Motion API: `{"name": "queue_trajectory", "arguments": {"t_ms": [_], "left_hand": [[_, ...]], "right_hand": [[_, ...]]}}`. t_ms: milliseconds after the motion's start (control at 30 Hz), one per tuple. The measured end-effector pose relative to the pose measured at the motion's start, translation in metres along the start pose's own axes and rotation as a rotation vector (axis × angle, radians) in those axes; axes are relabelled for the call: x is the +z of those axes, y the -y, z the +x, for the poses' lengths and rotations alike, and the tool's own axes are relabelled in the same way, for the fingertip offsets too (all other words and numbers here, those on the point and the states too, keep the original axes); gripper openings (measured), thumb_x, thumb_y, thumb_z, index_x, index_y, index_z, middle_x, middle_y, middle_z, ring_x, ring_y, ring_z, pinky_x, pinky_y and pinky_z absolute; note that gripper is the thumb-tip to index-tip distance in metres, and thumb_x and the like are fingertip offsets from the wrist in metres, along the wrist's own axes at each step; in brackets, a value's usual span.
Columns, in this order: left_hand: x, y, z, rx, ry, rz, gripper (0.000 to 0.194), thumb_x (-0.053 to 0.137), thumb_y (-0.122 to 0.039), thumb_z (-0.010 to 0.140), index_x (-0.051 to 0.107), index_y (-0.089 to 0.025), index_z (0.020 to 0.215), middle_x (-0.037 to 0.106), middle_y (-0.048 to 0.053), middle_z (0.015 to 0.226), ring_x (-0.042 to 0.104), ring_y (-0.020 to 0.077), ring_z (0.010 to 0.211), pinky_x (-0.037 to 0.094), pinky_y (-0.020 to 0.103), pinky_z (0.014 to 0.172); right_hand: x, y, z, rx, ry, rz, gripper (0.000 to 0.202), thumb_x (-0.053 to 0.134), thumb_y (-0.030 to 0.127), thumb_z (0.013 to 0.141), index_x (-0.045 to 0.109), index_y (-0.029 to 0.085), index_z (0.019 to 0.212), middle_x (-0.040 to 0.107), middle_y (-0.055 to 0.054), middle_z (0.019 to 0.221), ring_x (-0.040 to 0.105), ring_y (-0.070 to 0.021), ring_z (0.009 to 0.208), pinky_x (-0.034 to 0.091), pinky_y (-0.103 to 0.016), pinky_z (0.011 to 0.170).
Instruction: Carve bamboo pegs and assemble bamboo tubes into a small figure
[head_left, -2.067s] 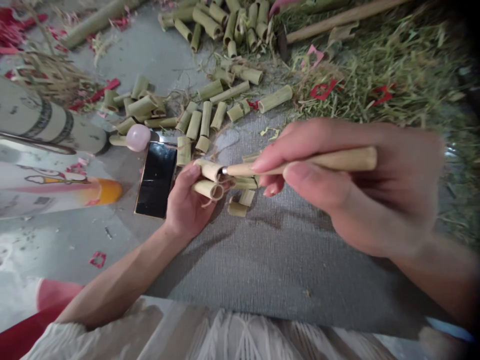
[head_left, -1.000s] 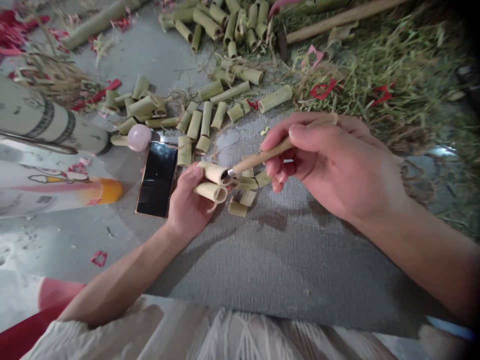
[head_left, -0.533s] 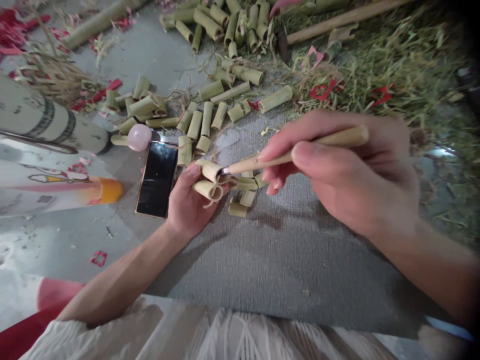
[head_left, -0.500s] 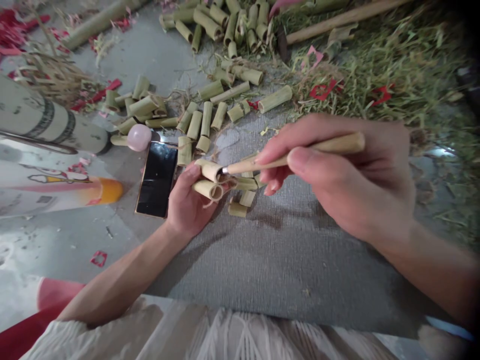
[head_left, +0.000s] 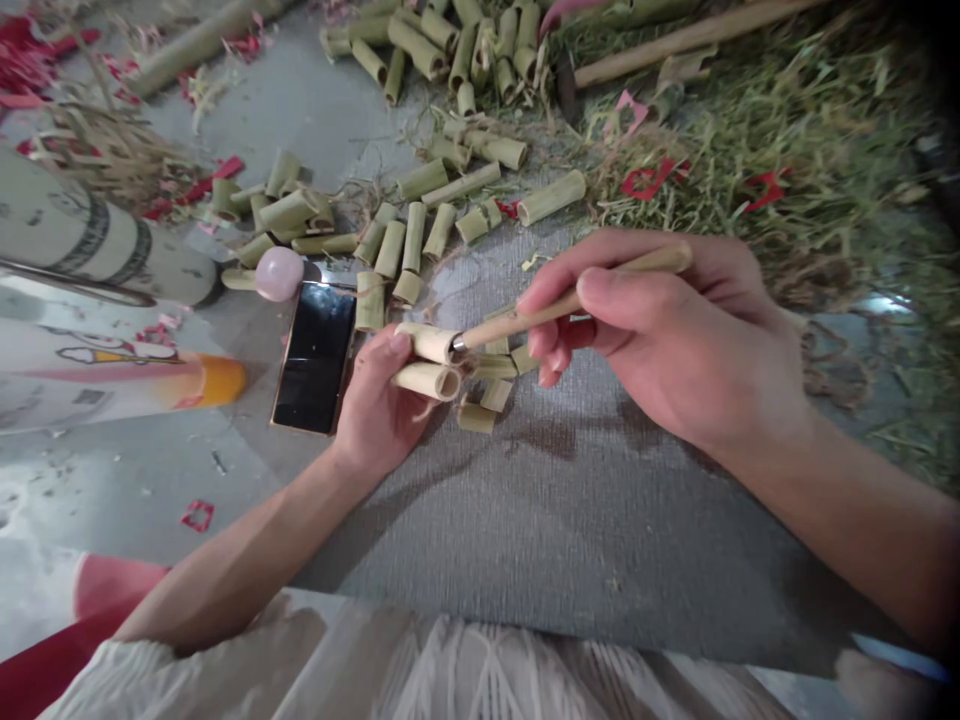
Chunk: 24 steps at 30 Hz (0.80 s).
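Between the thumb and fingers of my left hand (head_left: 379, 400) are short bamboo tubes (head_left: 426, 380), two of them plainly seen side by side with their open ends facing right. A bit of twine hangs by them. My right hand (head_left: 667, 340) grips a wooden-handled tool (head_left: 517, 322) like a pen. Its short metal tip meets the rim of the upper tube's open end; the tip's exact shape is too small to make out. Several cut bamboo pieces (head_left: 476, 417) lie on the grey mat just beyond and below the held tubes.
A phone (head_left: 313, 360) lies left of my left hand, a pink ball (head_left: 280, 273) at its top corner. Bottles (head_left: 217, 380) lie further left. Loose bamboo pieces (head_left: 412, 235) and a larger pile (head_left: 457, 45) are beyond. Green shavings (head_left: 787, 150) and a long-handled tool (head_left: 675, 45) occupy the upper right.
The held bamboo tubes have shifted slightly right and turned a little. My right hand has tilted the tool more steeply, its tip still at the upper tube's end.
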<state>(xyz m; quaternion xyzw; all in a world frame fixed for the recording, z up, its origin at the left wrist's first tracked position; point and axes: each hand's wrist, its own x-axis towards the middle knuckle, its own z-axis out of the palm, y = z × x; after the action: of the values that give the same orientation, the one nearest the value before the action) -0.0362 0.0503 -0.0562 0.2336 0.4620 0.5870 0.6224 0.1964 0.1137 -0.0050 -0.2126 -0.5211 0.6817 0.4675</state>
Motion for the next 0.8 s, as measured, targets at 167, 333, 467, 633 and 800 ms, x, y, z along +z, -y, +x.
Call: {"name": "queue_trajectory", "arguments": {"t_ms": [167,333,467,633,800], "left_hand": [[0.004,-0.002,0.000,0.004,-0.013,0.006,0.029,0.086,-0.042,0.092,0.074,-0.018,0.082,0.071,-0.001,0.072,0.071,0.0107,0.062,0.063,0.018,0.063],[0.007,-0.003,0.001,0.004,-0.036,-0.037,0.026,0.087,-0.039,0.091,0.074,-0.018,0.081,0.076,-0.001,0.077,0.073,0.0104,0.065,0.066,0.018,0.067],[0.008,-0.002,0.002,0.027,-0.040,-0.091,0.026,0.085,-0.037,0.094,0.072,-0.019,0.081,0.078,-0.001,0.080,0.076,0.0099,0.069,0.065,0.016,0.067],[0.007,-0.002,0.004,-0.004,0.023,-0.125,0.029,0.087,-0.038,0.094,0.070,-0.019,0.078,0.077,-0.002,0.075,0.077,0.0101,0.068,0.067,0.017,0.068],[0.008,-0.003,0.002,-0.028,0.027,-0.184,0.022,0.084,-0.035,0.095,0.072,-0.021,0.083,0.078,-0.003,0.079,0.078,0.0108,0.073,0.069,0.019,0.072]], "right_hand": [[-0.001,0.000,0.000,0.076,-0.029,0.051,0.022,0.069,0.019,0.109,0.090,0.016,0.106,0.080,-0.006,0.092,0.077,-0.0181,0.082,0.067,-0.028,0.066],[-0.004,-0.002,0.003,0.163,-0.046,0.121,0.024,0.068,0.021,0.109,0.090,0.015,0.102,0.079,-0.006,0.085,0.077,-0.0169,0.076,0.068,-0.025,0.065],[-0.002,0.005,0.002,0.109,-0.042,0.033,0.024,0.068,0.020,0.110,0.091,0.021,0.103,0.078,-0.004,0.088,0.076,-0.0171,0.077,0.068,-0.029,0.066],[0.011,0.025,-0.005,-0.001,-0.141,-0.231,0.026,0.068,0.015,0.105,0.091,0.025,0.100,0.079,-0.003,0.091,0.076,-0.0223,0.077,0.065,-0.038,0.064],[0.020,0.032,-0.017,-0.047,-0.045,-0.541,0.015,0.072,0.026,0.107,0.086,0.030,0.107,0.082,-0.001,0.102,0.076,-0.0224,0.085,0.060,-0.042,0.073]]}}
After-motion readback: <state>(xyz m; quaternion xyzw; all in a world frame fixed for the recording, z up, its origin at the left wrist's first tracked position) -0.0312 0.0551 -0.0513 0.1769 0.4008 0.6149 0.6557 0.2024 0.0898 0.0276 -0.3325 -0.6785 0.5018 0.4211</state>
